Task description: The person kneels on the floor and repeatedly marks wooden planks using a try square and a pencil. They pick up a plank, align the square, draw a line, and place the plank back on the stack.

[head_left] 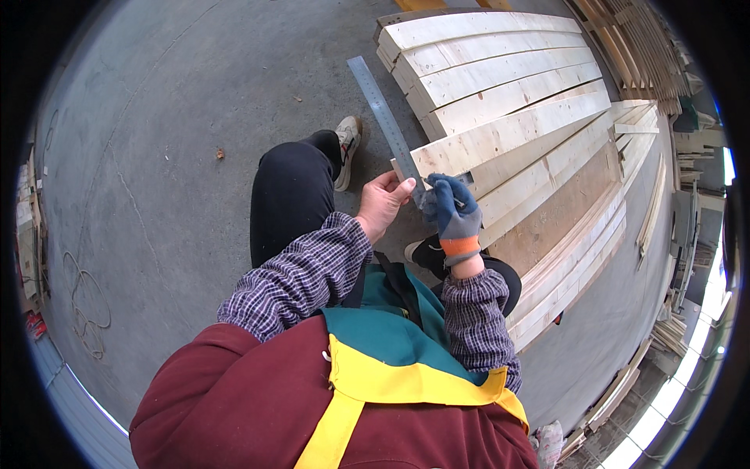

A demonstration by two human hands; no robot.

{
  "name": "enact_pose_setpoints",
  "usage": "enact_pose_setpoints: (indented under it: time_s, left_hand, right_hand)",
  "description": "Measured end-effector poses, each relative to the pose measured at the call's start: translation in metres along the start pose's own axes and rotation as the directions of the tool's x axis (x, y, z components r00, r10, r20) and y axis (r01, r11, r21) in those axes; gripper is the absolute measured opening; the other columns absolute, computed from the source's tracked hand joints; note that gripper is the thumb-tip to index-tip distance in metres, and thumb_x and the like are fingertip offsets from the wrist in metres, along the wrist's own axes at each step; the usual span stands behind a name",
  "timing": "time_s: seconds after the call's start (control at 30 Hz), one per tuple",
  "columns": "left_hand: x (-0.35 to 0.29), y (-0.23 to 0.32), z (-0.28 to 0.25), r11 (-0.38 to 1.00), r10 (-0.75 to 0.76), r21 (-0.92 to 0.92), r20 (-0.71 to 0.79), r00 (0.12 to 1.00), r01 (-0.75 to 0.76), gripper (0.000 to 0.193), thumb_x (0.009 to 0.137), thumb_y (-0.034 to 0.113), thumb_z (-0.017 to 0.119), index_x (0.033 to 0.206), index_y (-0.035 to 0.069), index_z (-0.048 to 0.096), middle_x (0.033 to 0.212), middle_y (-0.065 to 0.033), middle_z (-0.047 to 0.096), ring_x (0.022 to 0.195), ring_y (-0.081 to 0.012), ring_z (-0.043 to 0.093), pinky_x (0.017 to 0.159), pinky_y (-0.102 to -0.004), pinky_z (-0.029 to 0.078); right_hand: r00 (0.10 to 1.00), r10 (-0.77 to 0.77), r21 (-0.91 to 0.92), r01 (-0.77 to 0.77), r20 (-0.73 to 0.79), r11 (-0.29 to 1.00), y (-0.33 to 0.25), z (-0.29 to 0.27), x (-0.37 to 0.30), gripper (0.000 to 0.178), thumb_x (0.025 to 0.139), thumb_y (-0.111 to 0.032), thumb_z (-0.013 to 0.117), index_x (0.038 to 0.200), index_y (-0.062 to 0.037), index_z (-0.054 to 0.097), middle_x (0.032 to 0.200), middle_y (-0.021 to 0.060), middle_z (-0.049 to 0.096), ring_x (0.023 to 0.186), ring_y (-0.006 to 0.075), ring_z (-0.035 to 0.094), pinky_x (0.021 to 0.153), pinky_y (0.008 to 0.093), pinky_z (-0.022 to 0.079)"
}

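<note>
1. The left hand (383, 203) is bare; its grip pinches the near end of a long steel ruler (381, 113), thumb on top and fingers curled beneath.
2. The ruler runs from that hand away to the far left, out over the grey concrete floor (172, 117), its near end lying across the end of a pale wooden board (508, 129).
3. The right hand (451, 209) wears a blue glove with an orange cuff. Its grip is pressed together in a fist just right of the left hand, touching the board's near end beside the ruler; whether it holds a pencil or other small tool I cannot tell.
4. The two hands sit just beside each other, nearly touching, at the left end of the board.
5. That board belongs to a stack of planks (484, 62) laid side by side, filling the far right of the scene and slanting down to the near right.
6. Further lumber and thin strips (648, 47) lie at the far right edge.
7. The person's left leg in black trousers (285, 195) and a pale shoe (348, 144) stand on the floor left of the stack.
8. Both forearms wear checked purple sleeves (301, 273), over a maroon top with a green and yellow bib.
9. A loose cord (86, 305) lies coiled on the floor at the far left edge.
</note>
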State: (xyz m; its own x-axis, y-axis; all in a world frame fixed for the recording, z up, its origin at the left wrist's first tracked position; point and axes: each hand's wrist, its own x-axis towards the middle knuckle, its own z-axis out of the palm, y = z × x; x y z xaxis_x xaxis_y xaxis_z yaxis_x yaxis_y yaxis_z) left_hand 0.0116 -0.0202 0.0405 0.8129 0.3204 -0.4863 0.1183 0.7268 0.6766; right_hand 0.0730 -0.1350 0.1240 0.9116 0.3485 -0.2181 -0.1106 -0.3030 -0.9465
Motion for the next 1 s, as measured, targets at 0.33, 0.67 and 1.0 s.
enact_pose_setpoints:
  time_s: [0.33,0.67,1.0]
  left_hand:
    - [0.005,-0.005,-0.004,0.999,-0.021,0.050,0.007,1.000,0.020,0.023,0.090,0.020,0.068,0.108,0.005,0.066,0.089,0.0035,0.065,0.076,-0.0038,0.057,0.072,-0.0209,0.050]
    - [0.004,-0.005,-0.002,1.000,-0.013,0.024,-0.008,1.000,0.013,0.025,0.090,0.019,0.068,0.110,0.004,0.066,0.090,0.0030,0.066,0.075,-0.0038,0.057,0.072,-0.0208,0.050]
    - [0.004,-0.001,0.001,1.000,-0.023,0.004,-0.040,0.999,0.024,0.026,0.087,0.017,0.071,0.107,0.001,0.066,0.081,0.0031,0.063,0.069,-0.0034,0.054,0.065,-0.0188,0.047]
  right_hand:
    - [0.993,0.069,0.086,-0.078,0.099,0.993,-0.019,0.019,0.039,0.018,0.093,-0.018,0.059,0.099,-0.0040,0.069,0.073,0.0015,0.063,0.058,0.0079,0.057,0.051,0.0208,0.044]
    - [0.986,0.166,-0.021,-0.165,0.029,0.986,-0.022,-0.005,0.008,0.019,0.092,-0.018,0.061,0.100,-0.0027,0.069,0.078,0.0034,0.067,0.062,0.0092,0.059,0.053,0.0221,0.047]
    - [0.976,0.176,-0.045,-0.172,0.130,0.984,-0.023,0.003,0.035,0.022,0.092,-0.022,0.062,0.100,-0.0024,0.069,0.075,0.0033,0.065,0.060,0.0108,0.059,0.053,0.0231,0.048]
